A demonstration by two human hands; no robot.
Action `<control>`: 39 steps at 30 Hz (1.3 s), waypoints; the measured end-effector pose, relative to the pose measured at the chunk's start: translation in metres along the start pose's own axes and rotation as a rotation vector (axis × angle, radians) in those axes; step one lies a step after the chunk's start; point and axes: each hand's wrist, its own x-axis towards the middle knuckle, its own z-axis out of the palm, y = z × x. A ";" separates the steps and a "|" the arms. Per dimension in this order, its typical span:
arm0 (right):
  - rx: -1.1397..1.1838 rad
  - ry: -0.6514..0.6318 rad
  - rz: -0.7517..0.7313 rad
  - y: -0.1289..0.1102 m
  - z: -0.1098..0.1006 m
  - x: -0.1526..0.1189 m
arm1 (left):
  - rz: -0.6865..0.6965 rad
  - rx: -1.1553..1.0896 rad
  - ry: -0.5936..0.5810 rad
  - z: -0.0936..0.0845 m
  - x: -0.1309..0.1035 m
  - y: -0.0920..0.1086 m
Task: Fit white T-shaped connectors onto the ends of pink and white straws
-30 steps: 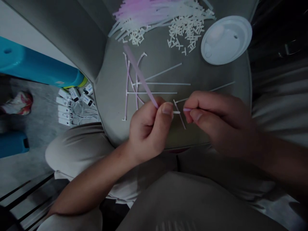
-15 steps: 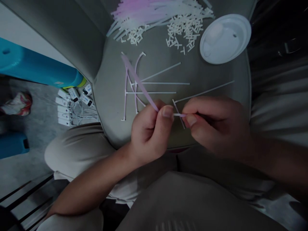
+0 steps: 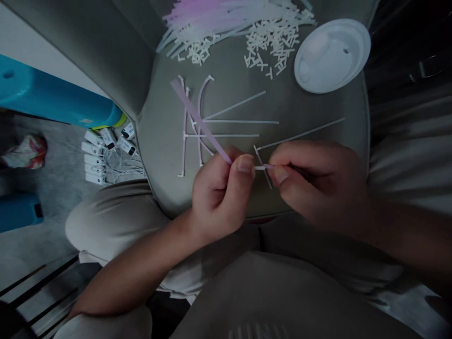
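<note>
- A slim white plastic connector [image 3: 259, 168] sticks out of the left hand [image 3: 222, 193], above the seat, its tip meeting a second purple tube [image 3: 269, 166].
- The left hand is closed around a long purple plastic tube [image 3: 212, 140]; the right hand [image 3: 318, 183] pinches the second tube.
- A white plastic dish [image 3: 334, 81] shows a pale patch and dark spot, unidentifiable.
- The grey padded chair seat [image 3: 164, 155] carries heaped pink-and-white tubes [image 3: 212, 19].
- White boxes [image 3: 94, 165] with cables lie on the grey floor [image 3: 63, 197].
</note>
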 end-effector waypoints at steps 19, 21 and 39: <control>0.003 -0.006 -0.004 -0.002 -0.002 0.002 | -0.066 0.006 0.064 -0.001 -0.003 -0.002; 0.005 -0.016 -0.020 -0.002 -0.002 0.002 | -0.051 0.009 0.077 -0.001 -0.005 -0.004; 0.038 -0.079 0.034 0.001 -0.001 0.002 | -0.014 0.027 0.053 0.003 -0.003 0.002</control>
